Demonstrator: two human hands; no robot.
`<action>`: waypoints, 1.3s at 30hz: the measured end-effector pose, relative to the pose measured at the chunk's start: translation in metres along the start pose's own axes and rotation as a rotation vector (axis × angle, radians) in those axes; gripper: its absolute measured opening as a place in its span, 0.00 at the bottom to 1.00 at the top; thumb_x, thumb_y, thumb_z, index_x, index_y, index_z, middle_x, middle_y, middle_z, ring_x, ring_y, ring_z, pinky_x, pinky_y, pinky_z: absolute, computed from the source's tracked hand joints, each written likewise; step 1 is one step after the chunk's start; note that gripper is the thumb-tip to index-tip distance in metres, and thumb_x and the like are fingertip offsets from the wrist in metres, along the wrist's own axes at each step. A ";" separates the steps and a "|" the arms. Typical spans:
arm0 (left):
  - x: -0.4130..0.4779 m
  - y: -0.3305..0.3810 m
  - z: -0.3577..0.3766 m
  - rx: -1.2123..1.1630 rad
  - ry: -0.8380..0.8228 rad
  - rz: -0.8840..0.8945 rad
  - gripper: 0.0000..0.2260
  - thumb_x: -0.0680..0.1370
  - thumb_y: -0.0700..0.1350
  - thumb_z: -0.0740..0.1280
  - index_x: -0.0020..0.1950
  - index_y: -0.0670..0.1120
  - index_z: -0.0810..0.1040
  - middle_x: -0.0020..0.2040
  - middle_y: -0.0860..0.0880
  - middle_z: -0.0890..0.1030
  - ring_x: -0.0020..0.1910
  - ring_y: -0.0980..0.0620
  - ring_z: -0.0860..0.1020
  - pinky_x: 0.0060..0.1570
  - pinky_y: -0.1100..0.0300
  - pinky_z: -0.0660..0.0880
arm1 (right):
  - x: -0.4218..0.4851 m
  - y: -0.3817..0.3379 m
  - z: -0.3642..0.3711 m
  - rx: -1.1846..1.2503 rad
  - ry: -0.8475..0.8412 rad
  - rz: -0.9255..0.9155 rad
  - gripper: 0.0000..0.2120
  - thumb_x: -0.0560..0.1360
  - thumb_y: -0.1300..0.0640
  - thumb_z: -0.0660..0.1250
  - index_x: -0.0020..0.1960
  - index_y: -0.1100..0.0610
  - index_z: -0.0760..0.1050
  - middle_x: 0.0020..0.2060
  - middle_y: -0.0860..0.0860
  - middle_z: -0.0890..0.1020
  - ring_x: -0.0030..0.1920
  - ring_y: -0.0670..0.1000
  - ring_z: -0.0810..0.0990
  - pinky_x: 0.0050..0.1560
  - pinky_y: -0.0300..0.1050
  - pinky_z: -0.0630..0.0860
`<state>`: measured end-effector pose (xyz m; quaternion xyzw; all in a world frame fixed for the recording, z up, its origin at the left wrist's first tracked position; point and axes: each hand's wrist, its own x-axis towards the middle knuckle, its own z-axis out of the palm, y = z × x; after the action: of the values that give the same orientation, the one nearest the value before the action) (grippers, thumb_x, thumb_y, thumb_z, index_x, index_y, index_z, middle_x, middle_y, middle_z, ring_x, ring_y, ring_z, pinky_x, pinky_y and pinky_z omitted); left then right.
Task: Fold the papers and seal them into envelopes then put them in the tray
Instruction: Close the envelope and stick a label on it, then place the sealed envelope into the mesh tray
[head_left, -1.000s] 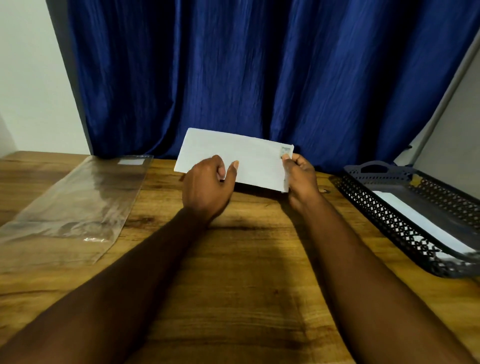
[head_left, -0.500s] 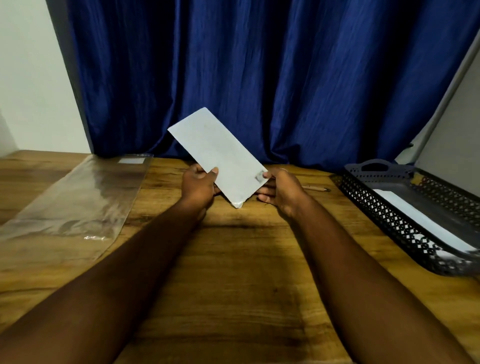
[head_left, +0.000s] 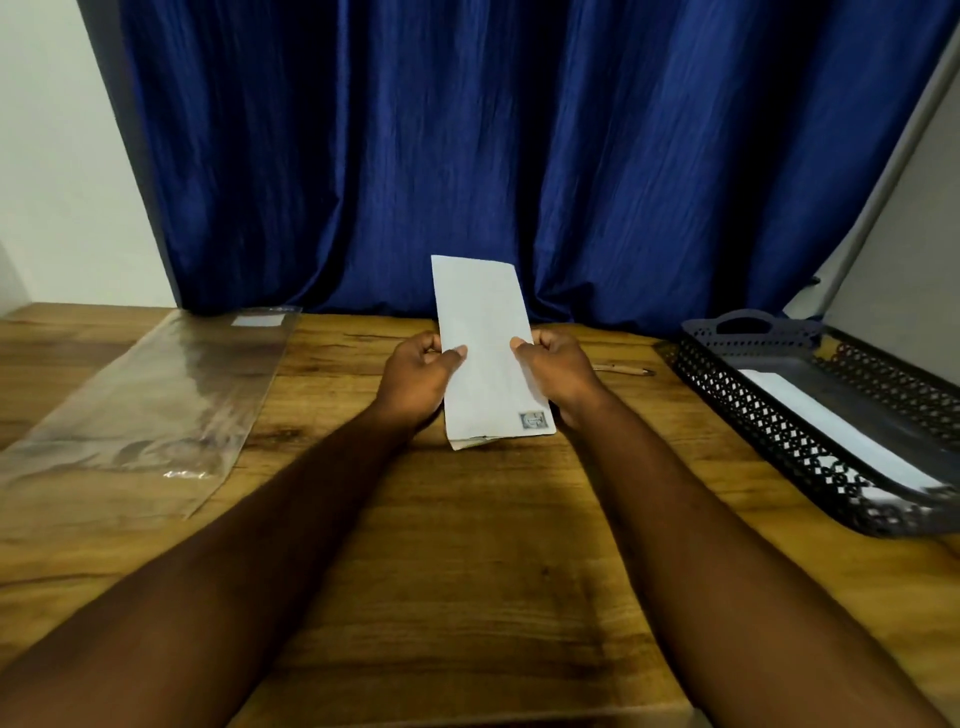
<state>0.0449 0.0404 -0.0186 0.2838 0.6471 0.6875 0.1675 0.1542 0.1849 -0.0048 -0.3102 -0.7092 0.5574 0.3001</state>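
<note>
Envelope (head_left: 485, 353) held lengthwise between both hands

Table (head_left: 467, 571) of wood grain fills the near view, with both forearms reaching out over it. The left hand (head_left: 415, 382) and right hand (head_left: 558, 376) grip the envelope by its long edges. Their fingers (head_left: 456, 353) are curled behind and the thumbs pinch the front, so it is lifted off the table with its face to the camera. The stamp (head_left: 532, 420) sits at the near right corner. A ragged edge shows at the near end; whether it is flap or paper I cannot tell. The two-sided hold probably lets the person check or press the seal. A clear sleeve (head_left: 145, 395) lies flat to the left. To the right stands the tray (head_left: 727, 395), well apart from the hands, with a second envelope (head_left: 831, 431) already in it. A pen (head_left: 623, 370) lies between the right hand and the tray. A blue curtain (head_left: 467, 156) hangs behind.
</note>
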 end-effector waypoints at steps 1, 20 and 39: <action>-0.003 0.000 0.001 0.017 -0.020 0.008 0.06 0.84 0.47 0.68 0.59 0.47 0.80 0.55 0.52 0.86 0.51 0.53 0.87 0.52 0.54 0.84 | -0.001 0.000 0.001 -0.009 0.006 0.002 0.09 0.85 0.54 0.67 0.59 0.58 0.83 0.51 0.53 0.89 0.50 0.53 0.89 0.56 0.51 0.85; -0.044 0.041 0.097 0.408 -0.055 0.290 0.27 0.78 0.76 0.55 0.46 0.53 0.75 0.40 0.47 0.83 0.41 0.44 0.82 0.43 0.38 0.82 | -0.039 -0.051 -0.171 -0.194 0.346 -0.165 0.10 0.86 0.55 0.63 0.51 0.58 0.80 0.45 0.51 0.82 0.45 0.51 0.79 0.50 0.43 0.74; -0.067 0.018 0.257 0.430 -0.202 0.364 0.13 0.82 0.57 0.68 0.48 0.48 0.77 0.39 0.51 0.82 0.38 0.58 0.76 0.37 0.61 0.69 | -0.049 0.015 -0.348 -0.805 0.257 0.321 0.18 0.80 0.50 0.72 0.66 0.58 0.77 0.64 0.61 0.79 0.61 0.61 0.81 0.63 0.56 0.78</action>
<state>0.2554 0.2025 -0.0124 0.4909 0.6966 0.5216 0.0410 0.4549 0.3602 0.0456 -0.5750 -0.7694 0.2335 0.1511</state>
